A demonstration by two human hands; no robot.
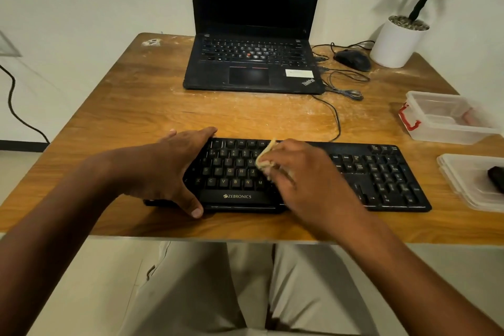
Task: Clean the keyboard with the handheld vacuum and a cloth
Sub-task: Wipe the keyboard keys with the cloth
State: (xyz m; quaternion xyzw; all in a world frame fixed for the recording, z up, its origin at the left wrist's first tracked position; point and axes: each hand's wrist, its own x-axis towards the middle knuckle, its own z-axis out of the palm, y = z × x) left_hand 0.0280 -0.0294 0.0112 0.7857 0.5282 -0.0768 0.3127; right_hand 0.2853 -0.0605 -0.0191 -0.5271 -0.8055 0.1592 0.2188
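A black Zebronics keyboard (381, 172) lies near the front edge of the wooden table (131, 95). My left hand (171, 169) covers the keyboard's left end, fingers over the back edge and thumb at the front edge. My right hand (300, 172) holds a small yellowish cloth (266, 155) bunched in its fingers and presses it on the middle keys. Most of the cloth is hidden under the hand. No handheld vacuum can be made out.
A black ThinkPad laptop (253, 63) stands open at the back, with a wired mouse (353, 59) and loose cables beside it. A white plant pot (395, 41) stands at the back right. Two clear plastic containers (447, 117) (469, 180) sit on the right.
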